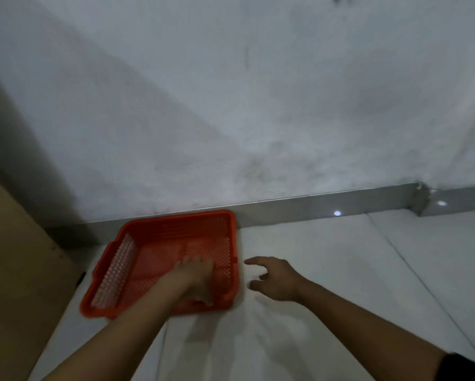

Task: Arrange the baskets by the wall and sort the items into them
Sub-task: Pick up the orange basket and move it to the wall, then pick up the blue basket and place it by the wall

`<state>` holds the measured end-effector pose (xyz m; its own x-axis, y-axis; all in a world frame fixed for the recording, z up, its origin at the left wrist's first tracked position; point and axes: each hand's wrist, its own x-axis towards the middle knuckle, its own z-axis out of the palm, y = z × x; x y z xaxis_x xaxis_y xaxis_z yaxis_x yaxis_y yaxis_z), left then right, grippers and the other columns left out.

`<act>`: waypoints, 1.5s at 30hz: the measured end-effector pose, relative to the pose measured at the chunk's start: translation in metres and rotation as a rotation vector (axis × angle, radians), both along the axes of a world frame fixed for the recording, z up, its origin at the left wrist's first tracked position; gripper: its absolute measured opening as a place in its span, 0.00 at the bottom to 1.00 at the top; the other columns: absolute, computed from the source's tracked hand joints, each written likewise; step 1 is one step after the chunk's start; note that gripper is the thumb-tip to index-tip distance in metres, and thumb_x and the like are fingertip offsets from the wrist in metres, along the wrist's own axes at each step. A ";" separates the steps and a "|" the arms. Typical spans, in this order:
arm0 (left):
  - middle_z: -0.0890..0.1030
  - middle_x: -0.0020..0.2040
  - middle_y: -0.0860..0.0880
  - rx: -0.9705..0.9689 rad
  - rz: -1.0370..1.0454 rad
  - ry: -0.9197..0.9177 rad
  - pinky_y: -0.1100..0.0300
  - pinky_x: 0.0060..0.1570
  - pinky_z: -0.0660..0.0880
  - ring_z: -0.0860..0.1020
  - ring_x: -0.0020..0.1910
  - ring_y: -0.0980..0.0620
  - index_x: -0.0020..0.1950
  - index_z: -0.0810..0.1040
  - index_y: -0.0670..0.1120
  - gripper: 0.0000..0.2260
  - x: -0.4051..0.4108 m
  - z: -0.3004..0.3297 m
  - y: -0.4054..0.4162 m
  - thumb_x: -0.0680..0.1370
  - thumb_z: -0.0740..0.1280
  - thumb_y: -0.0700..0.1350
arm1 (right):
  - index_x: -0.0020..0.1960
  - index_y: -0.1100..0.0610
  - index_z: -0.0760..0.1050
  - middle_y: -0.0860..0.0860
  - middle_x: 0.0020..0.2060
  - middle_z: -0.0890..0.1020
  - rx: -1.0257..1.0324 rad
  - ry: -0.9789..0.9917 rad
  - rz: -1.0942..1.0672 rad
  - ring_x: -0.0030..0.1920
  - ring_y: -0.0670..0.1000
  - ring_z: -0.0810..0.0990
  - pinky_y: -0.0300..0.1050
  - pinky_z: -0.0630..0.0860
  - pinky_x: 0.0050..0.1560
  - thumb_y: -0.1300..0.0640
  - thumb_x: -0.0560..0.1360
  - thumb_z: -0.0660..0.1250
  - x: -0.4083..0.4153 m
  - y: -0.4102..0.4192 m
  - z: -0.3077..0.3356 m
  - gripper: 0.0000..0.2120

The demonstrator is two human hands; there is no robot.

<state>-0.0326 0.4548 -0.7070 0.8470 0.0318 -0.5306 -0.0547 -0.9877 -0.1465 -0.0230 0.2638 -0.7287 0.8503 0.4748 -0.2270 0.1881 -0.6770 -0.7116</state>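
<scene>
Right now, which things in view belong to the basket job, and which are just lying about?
Part of the job:
- red basket, by the wall
- left hand, on the basket's near rim
- right hand, open beside it

Just lying about:
- brown board, at the left

Dim, soft focus; glare spots on skirting [336, 213]; left side shadowed
</scene>
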 end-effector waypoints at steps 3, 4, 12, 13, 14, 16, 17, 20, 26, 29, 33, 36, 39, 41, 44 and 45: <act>0.65 0.69 0.44 -0.148 -0.107 -0.178 0.50 0.65 0.65 0.66 0.68 0.41 0.71 0.60 0.51 0.32 0.019 0.019 -0.060 0.71 0.70 0.49 | 0.72 0.53 0.65 0.51 0.71 0.69 -0.013 -0.070 -0.137 0.68 0.53 0.71 0.43 0.68 0.67 0.54 0.74 0.69 -0.001 -0.044 0.022 0.28; 0.66 0.69 0.44 -0.225 -0.136 -0.223 0.52 0.65 0.66 0.67 0.67 0.43 0.71 0.60 0.51 0.31 0.024 0.025 -0.079 0.72 0.69 0.50 | 0.73 0.53 0.64 0.52 0.71 0.69 -0.030 -0.096 -0.167 0.68 0.54 0.70 0.44 0.68 0.67 0.53 0.74 0.69 -0.002 -0.059 0.031 0.29; 0.73 0.67 0.44 -0.754 -0.590 -0.341 0.54 0.61 0.71 0.73 0.63 0.47 0.67 0.68 0.47 0.19 0.014 0.085 -0.345 0.77 0.65 0.48 | 0.70 0.54 0.63 0.59 0.64 0.72 -0.423 -0.408 -0.626 0.63 0.59 0.72 0.53 0.70 0.62 0.53 0.75 0.65 -0.081 -0.279 0.127 0.25; 0.73 0.66 0.43 -0.820 -0.641 -0.323 0.55 0.60 0.71 0.73 0.62 0.47 0.67 0.69 0.47 0.18 0.003 0.092 -0.377 0.78 0.65 0.48 | 0.70 0.54 0.64 0.59 0.64 0.73 -0.478 -0.426 -0.694 0.62 0.58 0.72 0.54 0.70 0.62 0.53 0.75 0.65 -0.100 -0.307 0.139 0.25; 0.74 0.65 0.43 -0.875 -0.678 -0.303 0.55 0.59 0.71 0.74 0.62 0.47 0.66 0.70 0.46 0.17 -0.008 0.098 -0.401 0.78 0.64 0.48 | 0.70 0.55 0.64 0.58 0.63 0.73 -0.512 -0.444 -0.753 0.62 0.58 0.73 0.54 0.71 0.62 0.53 0.75 0.65 -0.115 -0.328 0.148 0.25; 0.75 0.64 0.43 -0.971 -0.760 -0.261 0.58 0.57 0.70 0.75 0.60 0.47 0.65 0.71 0.46 0.16 -0.035 0.109 -0.451 0.78 0.63 0.48 | 0.68 0.55 0.66 0.58 0.63 0.75 -0.557 -0.492 -0.877 0.60 0.57 0.74 0.53 0.72 0.61 0.53 0.75 0.66 -0.149 -0.372 0.165 0.24; 0.76 0.63 0.43 -1.018 -0.790 -0.247 0.59 0.55 0.70 0.75 0.59 0.47 0.64 0.71 0.45 0.15 -0.048 0.114 -0.472 0.79 0.62 0.47 | 0.68 0.55 0.67 0.58 0.62 0.75 -0.568 -0.511 -0.929 0.59 0.56 0.75 0.51 0.73 0.60 0.53 0.74 0.66 -0.164 -0.389 0.172 0.23; 0.78 0.61 0.44 -1.189 -0.785 -0.240 0.61 0.50 0.67 0.75 0.54 0.50 0.62 0.73 0.44 0.13 -0.086 0.133 -0.518 0.80 0.59 0.47 | 0.65 0.55 0.70 0.57 0.59 0.77 -0.615 -0.540 -1.040 0.56 0.56 0.76 0.48 0.72 0.55 0.53 0.74 0.66 -0.198 -0.430 0.186 0.21; 0.75 0.64 0.45 -1.335 -0.831 -0.367 0.63 0.50 0.67 0.73 0.57 0.52 0.64 0.71 0.44 0.15 -0.160 0.148 -0.576 0.80 0.60 0.49 | 0.54 0.58 0.77 0.57 0.52 0.82 -0.429 -0.556 -1.418 0.53 0.57 0.79 0.49 0.76 0.54 0.48 0.76 0.63 -0.260 -0.501 0.183 0.14; 0.72 0.66 0.46 -1.263 -0.948 -0.558 0.59 0.58 0.68 0.72 0.62 0.48 0.65 0.71 0.45 0.17 -0.191 0.139 -0.602 0.79 0.61 0.51 | 0.48 0.62 0.79 0.60 0.49 0.83 -0.253 -0.483 -1.623 0.53 0.60 0.78 0.46 0.72 0.49 0.51 0.77 0.60 -0.293 -0.535 0.170 0.16; 0.77 0.60 0.45 -1.159 -1.072 -0.684 0.53 0.63 0.66 0.74 0.59 0.48 0.60 0.75 0.45 0.16 -0.224 0.120 -0.638 0.79 0.59 0.53 | 0.51 0.64 0.79 0.61 0.49 0.82 -0.165 -0.315 -1.745 0.51 0.60 0.78 0.42 0.66 0.41 0.55 0.77 0.59 -0.326 -0.578 0.129 0.15; 0.79 0.55 0.46 -1.095 -1.108 -0.757 0.53 0.65 0.64 0.75 0.56 0.48 0.55 0.77 0.45 0.16 -0.238 0.105 -0.653 0.78 0.57 0.54 | 0.53 0.63 0.77 0.59 0.49 0.81 -0.184 -0.168 -1.678 0.50 0.58 0.79 0.45 0.72 0.42 0.58 0.76 0.61 -0.337 -0.597 0.090 0.11; 0.79 0.56 0.44 -1.012 -1.189 -0.795 0.51 0.66 0.65 0.75 0.57 0.46 0.57 0.75 0.44 0.16 -0.258 0.106 -0.667 0.76 0.59 0.52 | 0.50 0.58 0.75 0.56 0.48 0.80 -0.292 -0.027 -1.504 0.52 0.57 0.79 0.48 0.75 0.47 0.54 0.75 0.63 -0.334 -0.612 0.053 0.08; 0.76 0.60 0.44 -0.872 -1.283 -0.737 0.52 0.65 0.66 0.73 0.60 0.46 0.62 0.71 0.45 0.17 -0.273 0.106 -0.682 0.77 0.60 0.51 | 0.59 0.57 0.72 0.57 0.57 0.78 -0.386 0.069 -1.311 0.59 0.58 0.76 0.55 0.74 0.58 0.53 0.76 0.63 -0.333 -0.614 0.040 0.14; 0.72 0.64 0.43 -0.627 -1.384 -0.673 0.51 0.66 0.66 0.70 0.64 0.45 0.66 0.67 0.44 0.20 -0.292 0.093 -0.712 0.77 0.64 0.48 | 0.72 0.60 0.60 0.59 0.70 0.68 -0.430 0.130 -1.160 0.68 0.58 0.67 0.56 0.65 0.69 0.54 0.79 0.62 -0.339 -0.607 0.023 0.25; 0.72 0.65 0.42 -0.560 -1.408 -0.634 0.50 0.66 0.66 0.70 0.64 0.44 0.67 0.66 0.43 0.20 -0.296 0.086 -0.723 0.76 0.65 0.47 | 0.73 0.58 0.57 0.57 0.72 0.65 -0.478 0.143 -1.148 0.71 0.57 0.64 0.55 0.63 0.70 0.54 0.78 0.63 -0.344 -0.605 0.015 0.27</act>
<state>-0.3283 -0.2677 -0.6213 0.1141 -0.9705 0.2123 -0.9761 -0.1493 -0.1577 -0.3674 -0.3412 -0.7136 0.6720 -0.6786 -0.2965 -0.7396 -0.5946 -0.3154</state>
